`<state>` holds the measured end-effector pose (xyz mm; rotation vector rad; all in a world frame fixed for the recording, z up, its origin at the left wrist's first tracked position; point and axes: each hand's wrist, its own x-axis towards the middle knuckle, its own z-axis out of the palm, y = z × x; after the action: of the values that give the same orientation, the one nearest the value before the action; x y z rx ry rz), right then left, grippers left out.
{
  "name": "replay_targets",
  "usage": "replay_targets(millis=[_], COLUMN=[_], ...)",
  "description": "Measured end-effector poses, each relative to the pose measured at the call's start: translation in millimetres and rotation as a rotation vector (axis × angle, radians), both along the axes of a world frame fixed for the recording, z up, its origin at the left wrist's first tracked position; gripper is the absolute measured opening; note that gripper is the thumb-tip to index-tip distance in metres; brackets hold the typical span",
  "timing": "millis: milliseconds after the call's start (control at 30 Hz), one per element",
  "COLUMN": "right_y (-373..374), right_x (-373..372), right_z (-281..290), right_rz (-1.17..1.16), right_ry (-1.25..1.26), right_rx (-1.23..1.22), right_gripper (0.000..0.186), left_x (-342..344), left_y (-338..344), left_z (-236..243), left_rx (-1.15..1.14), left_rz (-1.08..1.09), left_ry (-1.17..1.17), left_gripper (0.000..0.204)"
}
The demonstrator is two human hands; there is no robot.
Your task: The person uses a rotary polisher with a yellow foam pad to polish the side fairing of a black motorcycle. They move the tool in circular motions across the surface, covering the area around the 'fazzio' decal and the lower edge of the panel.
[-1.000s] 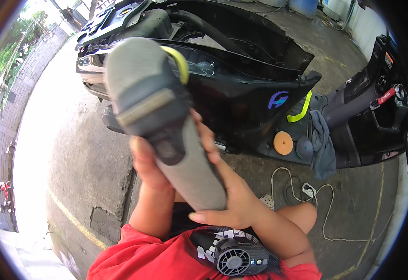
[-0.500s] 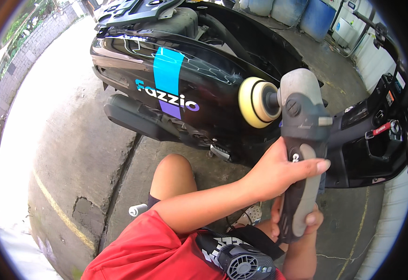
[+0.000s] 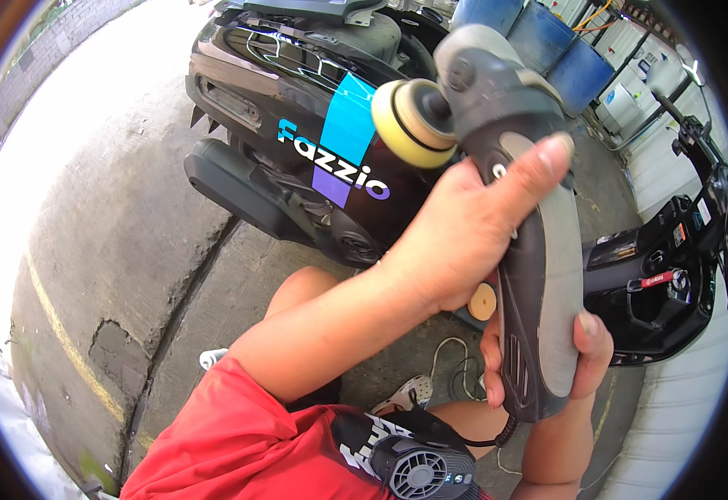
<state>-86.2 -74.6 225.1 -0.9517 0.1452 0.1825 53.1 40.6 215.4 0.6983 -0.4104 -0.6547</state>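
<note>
Grey polisher [image 3: 551,267] raised in front of you: left hand [image 3: 472,229] fingers wrap its neck, right hand [image 3: 595,354] fingers its rear grip. Yellow pad [image 3: 390,125] by black panel [image 3: 407,188], contact unclear. Likely mid-polish; finished versus remaining, can't tell.

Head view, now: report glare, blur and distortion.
Head view: ground at far left blows out to white; head view: polisher looks slightly blurred at its top; head view: pale wall bends along the right rim.
</note>
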Motion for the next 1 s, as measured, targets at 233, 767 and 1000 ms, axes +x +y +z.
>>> replay_targets(millis=[233,767,1000], right_y=[1.8,22.6,35.3], right_x=[3.0,-16.1,11.8], right_z=[8.9,-39.5,-42.5], right_rz=[-0.043,0.005,0.062], right_ry=[0.028,0.02,-0.231], right_rx=[-0.011,-0.043,-0.11], right_gripper=[0.077,0.071,0.067], left_x=[3.6,-14.0,-11.1], left_y=[7.7,23.2,42.8], left_z=[0.2,-43.1,-30.0], left_rx=[-0.055,0.163,-0.083], left_rz=[0.076,-0.06,-0.032], left_ry=[-0.023,-0.169,0.079], left_gripper=[0.052,0.07,0.085])
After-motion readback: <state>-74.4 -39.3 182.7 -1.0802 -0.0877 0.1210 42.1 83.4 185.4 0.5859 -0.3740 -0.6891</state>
